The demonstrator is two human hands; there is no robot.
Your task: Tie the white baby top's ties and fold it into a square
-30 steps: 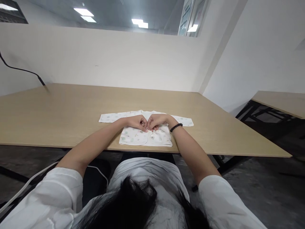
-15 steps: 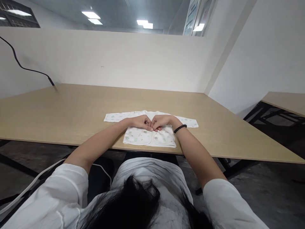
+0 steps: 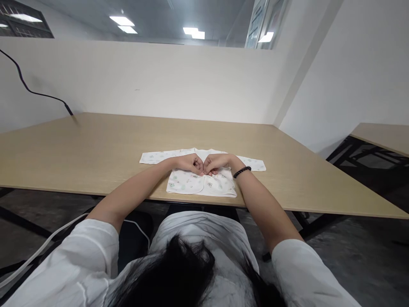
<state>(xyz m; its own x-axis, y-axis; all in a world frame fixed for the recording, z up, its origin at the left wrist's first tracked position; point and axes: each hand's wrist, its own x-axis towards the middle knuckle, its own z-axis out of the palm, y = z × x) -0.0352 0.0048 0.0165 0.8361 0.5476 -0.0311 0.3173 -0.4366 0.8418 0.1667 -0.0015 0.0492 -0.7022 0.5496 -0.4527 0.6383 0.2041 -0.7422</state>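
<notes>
- Where both hands meet over the cloth, head view: left hand (image 3: 188,163) and right hand (image 3: 217,163) curled, fingertips drawn into narrow pinches that touch at the centre of the front opening; anything held between them is too small to tell
- Printed white baby garment (image 3: 187,182): lies flat, centred near the front edge of the pale wood worktop (image 3: 79,157), its sleeves (image 3: 156,157) spread left and right
- Handling (judged): light, limp, thin cotton, likely to crease or slide under slight drag; best taken by the front edges or sleeve cuffs, not bunched
- Beaded bracelet (image 3: 242,172): dark, on the right wrist, clear of the cloth
- Black cable (image 3: 32,91): runs along the wall beyond the worktop's far left corner
</notes>
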